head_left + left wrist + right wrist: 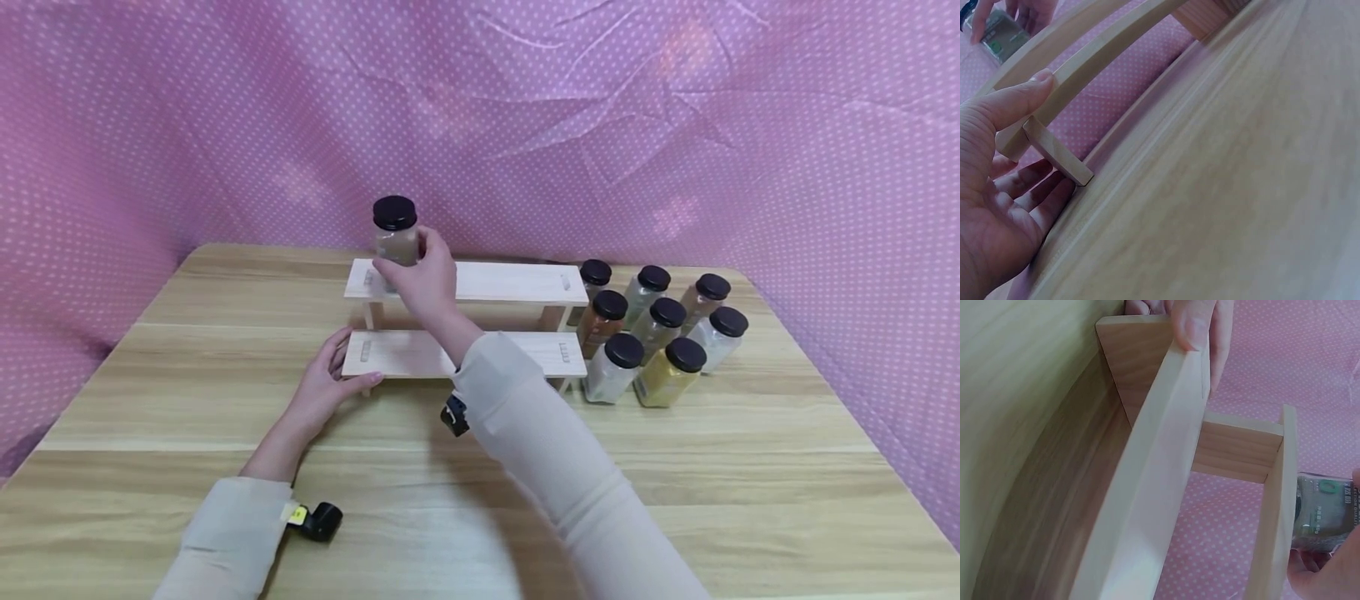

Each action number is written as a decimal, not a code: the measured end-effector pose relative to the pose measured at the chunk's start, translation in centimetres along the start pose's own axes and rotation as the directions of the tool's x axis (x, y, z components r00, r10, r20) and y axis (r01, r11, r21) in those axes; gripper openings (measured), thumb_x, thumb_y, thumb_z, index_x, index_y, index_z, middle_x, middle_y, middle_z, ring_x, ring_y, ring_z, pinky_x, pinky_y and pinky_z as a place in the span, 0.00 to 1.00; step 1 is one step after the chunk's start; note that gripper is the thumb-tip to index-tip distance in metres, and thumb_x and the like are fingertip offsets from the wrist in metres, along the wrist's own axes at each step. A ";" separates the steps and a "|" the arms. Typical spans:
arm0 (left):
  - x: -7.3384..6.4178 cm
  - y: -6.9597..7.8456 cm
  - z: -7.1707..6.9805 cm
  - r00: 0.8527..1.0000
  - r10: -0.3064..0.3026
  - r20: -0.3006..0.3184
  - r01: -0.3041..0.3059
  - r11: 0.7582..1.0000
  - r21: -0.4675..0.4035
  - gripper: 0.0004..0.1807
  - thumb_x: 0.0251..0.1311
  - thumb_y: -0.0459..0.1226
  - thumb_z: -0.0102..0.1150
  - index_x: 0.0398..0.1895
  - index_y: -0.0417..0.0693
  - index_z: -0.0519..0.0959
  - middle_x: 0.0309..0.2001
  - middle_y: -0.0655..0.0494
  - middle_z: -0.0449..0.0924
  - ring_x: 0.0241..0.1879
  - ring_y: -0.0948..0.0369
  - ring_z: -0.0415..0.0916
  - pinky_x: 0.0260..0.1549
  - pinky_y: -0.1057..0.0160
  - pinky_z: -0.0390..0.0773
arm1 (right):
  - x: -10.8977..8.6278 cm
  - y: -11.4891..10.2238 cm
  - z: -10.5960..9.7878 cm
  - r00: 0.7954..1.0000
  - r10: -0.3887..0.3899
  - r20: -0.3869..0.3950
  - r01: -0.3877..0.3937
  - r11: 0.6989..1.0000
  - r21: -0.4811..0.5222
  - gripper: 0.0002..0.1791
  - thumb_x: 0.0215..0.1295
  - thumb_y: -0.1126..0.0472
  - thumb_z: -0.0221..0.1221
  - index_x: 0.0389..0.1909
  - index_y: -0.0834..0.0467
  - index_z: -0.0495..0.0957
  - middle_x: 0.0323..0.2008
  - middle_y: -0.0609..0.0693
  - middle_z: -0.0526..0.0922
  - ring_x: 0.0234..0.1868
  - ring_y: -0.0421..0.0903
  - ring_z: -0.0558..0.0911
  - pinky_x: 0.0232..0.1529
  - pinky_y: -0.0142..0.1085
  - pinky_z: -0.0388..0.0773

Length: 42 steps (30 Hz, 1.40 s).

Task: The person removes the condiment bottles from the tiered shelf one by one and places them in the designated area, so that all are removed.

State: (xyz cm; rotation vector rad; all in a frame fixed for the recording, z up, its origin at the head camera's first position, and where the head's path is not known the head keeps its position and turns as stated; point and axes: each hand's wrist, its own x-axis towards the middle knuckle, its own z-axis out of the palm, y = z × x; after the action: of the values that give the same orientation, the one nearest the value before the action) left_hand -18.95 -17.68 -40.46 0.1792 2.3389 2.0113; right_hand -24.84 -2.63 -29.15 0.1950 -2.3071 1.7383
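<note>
A two-tier wooden rack (pixel 517 282) stands on the table. My right hand (pixel 427 279) grips a spice jar (pixel 395 242) with a black lid and brownish contents, upright at the left end of the upper shelf. In the right wrist view the base of the jar (pixel 1322 506) is right at the shelf's surface. My left hand (pixel 327 387) holds the left end of the lower shelf (pixel 405 354). Its thumb lies on the front edge in the left wrist view, the other fingers behind the short leg (pixel 1057 153).
Right of the rack, several black-lidded jars stand in a group, among them a yellow one (pixel 667 375), a white one (pixel 611 371) and a reddish-brown one (pixel 602 321). A pink dotted cloth (pixel 480 125) hangs behind the wooden table (pixel 675 483).
</note>
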 end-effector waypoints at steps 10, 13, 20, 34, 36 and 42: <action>-0.2 0.3 0.1 1.000 -0.010 -0.002 0.010 1.000 0.011 0.50 0.44 0.35 0.64 0.66 0.44 0.42 0.63 0.42 0.49 0.59 0.51 0.52 0.55 0.55 0.55 | -0.8 -1.1 -1.6 0.998 -0.054 0.024 0.054 0.998 0.020 0.32 0.43 0.61 0.67 0.51 0.60 0.66 0.42 0.50 0.73 0.44 0.42 0.71 0.42 0.26 0.69; -0.2 0.3 0.1 1.000 -0.011 -0.006 0.011 1.000 0.014 0.50 0.44 0.35 0.64 0.66 0.45 0.41 0.63 0.43 0.49 0.59 0.51 0.52 0.55 0.55 0.55 | -1.0 -1.4 -2.2 0.996 -0.086 0.009 0.085 0.996 0.034 0.31 0.42 0.62 0.67 0.50 0.61 0.67 0.40 0.50 0.74 0.41 0.43 0.72 0.39 0.27 0.70; -0.1 0.1 0.0 1.000 -0.019 -0.015 0.019 1.000 0.021 0.50 0.44 0.35 0.65 0.66 0.45 0.42 0.63 0.42 0.49 0.58 0.51 0.53 0.55 0.54 0.55 | -1.5 -2.1 -4.2 0.996 -0.094 -0.004 0.094 0.994 0.053 0.31 0.41 0.63 0.67 0.50 0.61 0.68 0.39 0.50 0.75 0.40 0.41 0.73 0.39 0.29 0.71; -0.1 0.1 0.1 1.000 -0.015 -0.012 0.015 1.000 0.027 0.51 0.44 0.36 0.65 0.66 0.44 0.41 0.63 0.41 0.49 0.59 0.50 0.51 0.56 0.54 0.53 | -2.8 -1.8 -9.3 0.998 -0.061 0.012 0.060 0.993 0.097 0.29 0.41 0.66 0.66 0.49 0.60 0.70 0.40 0.51 0.75 0.42 0.45 0.72 0.41 0.33 0.71; 0.0 0.1 0.1 1.000 -0.018 -0.014 0.018 0.999 0.029 0.51 0.43 0.36 0.65 0.66 0.44 0.41 0.63 0.41 0.49 0.59 0.50 0.51 0.56 0.54 0.53 | -3.1 -1.7 -10.1 0.997 -0.072 0.012 0.070 0.993 0.092 0.29 0.41 0.66 0.66 0.49 0.60 0.70 0.41 0.51 0.74 0.43 0.45 0.71 0.42 0.34 0.71; 0.0 0.1 0.1 1.000 -0.021 -0.014 0.022 0.999 0.043 0.52 0.42 0.37 0.66 0.66 0.44 0.41 0.63 0.41 0.48 0.60 0.51 0.50 0.56 0.55 0.51 | -3.8 -1.0 -12.2 0.996 -0.085 -0.006 0.085 0.992 0.089 0.28 0.42 0.65 0.66 0.49 0.60 0.70 0.42 0.50 0.74 0.44 0.43 0.71 0.43 0.35 0.70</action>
State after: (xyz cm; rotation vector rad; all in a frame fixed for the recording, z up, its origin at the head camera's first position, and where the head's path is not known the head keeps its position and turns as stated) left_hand -18.92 -17.52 -40.38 0.1417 2.3831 1.9597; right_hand -19.55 8.59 -26.07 0.3027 -2.1883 1.7991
